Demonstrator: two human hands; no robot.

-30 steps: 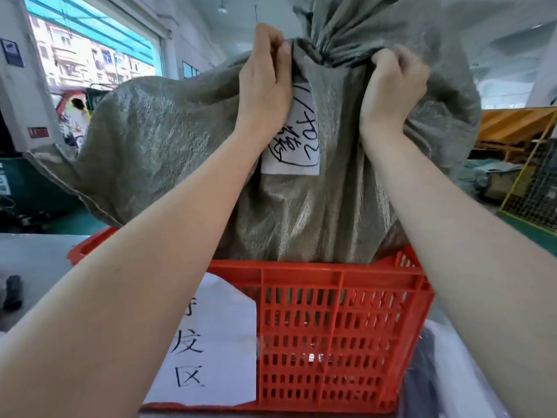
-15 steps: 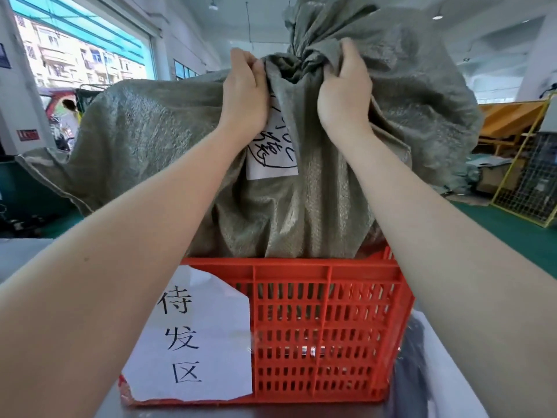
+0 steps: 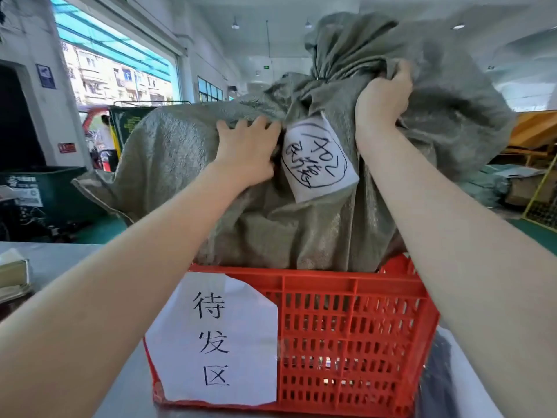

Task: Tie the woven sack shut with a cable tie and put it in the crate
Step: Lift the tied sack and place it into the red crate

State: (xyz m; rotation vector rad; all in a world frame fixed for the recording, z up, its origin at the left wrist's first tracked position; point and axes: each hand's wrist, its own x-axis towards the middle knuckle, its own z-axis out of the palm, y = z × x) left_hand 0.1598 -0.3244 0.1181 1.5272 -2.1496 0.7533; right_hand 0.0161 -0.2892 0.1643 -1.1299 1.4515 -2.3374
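Note:
A large grey-green woven sack [image 3: 316, 230] stands in the red slatted crate [image 3: 355, 327] and bulges well above its rim. Its neck is gathered tight near the top, and a thin cable tie [image 3: 320, 74] seems to circle it. A white handwritten label [image 3: 316, 161] hangs on the sack's front. My right hand [image 3: 382, 98] grips a fistful of fabric just under the neck. My left hand [image 3: 247, 152] lies flat on the sack left of the label, fingers spread, holding nothing.
The crate sits on a grey table [image 3: 60, 254] and carries a white paper sign [image 3: 217, 339]. A stack of flat items [image 3: 13, 276] lies at the table's left edge. A dark green bin [image 3: 39, 197] stands on the floor at left, yellow racking [image 3: 539, 188] at right.
My left hand let go of the fabric near the neck, dropped lower and opened flat on the sack. My right hand shifted right, still gripping. The sack has tilted to the right.

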